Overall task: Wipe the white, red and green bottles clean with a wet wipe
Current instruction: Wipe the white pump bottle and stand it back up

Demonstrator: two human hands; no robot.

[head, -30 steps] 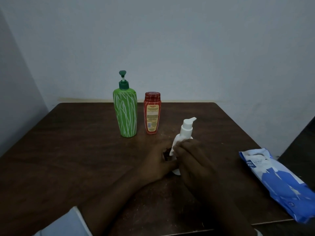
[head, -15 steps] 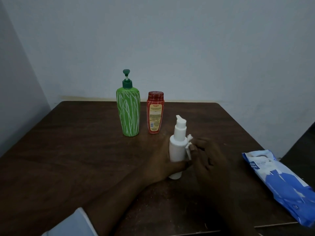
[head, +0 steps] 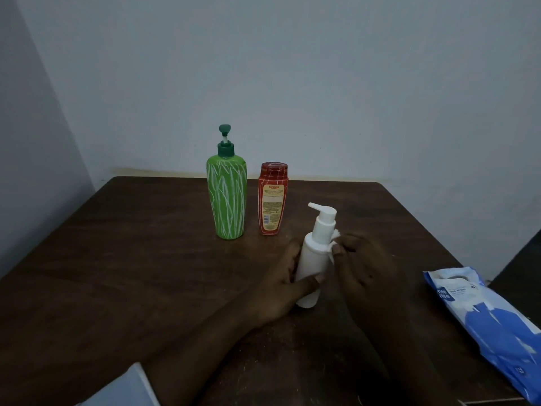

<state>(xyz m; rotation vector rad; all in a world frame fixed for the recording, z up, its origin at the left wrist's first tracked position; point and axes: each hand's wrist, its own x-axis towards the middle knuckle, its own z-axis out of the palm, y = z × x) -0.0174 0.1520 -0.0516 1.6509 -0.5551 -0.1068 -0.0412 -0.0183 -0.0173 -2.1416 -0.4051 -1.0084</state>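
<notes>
Now: wiping the white bottle at its shoulder

The white bottle [head: 313, 259] stands near the front middle of the table [head: 146, 259], leaning slightly, its pump spout pointing left. The left hand [head: 281, 291] wraps its lower body, thumb across the front. The right hand [head: 363, 268] pinches a bunched wet wipe [head: 336, 235] against the bottle's right shoulder, just under the pump collar.

To do this step well, the left hand's grip probably should stay low and firm, so the bottle does not tip under the rubbing. Turning the bottle within that grip would bring each side to the wipe. The collar and spout likely need a pass too, and the part under the left fingers is easy to miss.

The green bottle [head: 227, 197] and red bottle [head: 271, 200] stand upright side by side further back, untouched. The wipe pack [head: 483, 315] lies at the right edge.
</notes>
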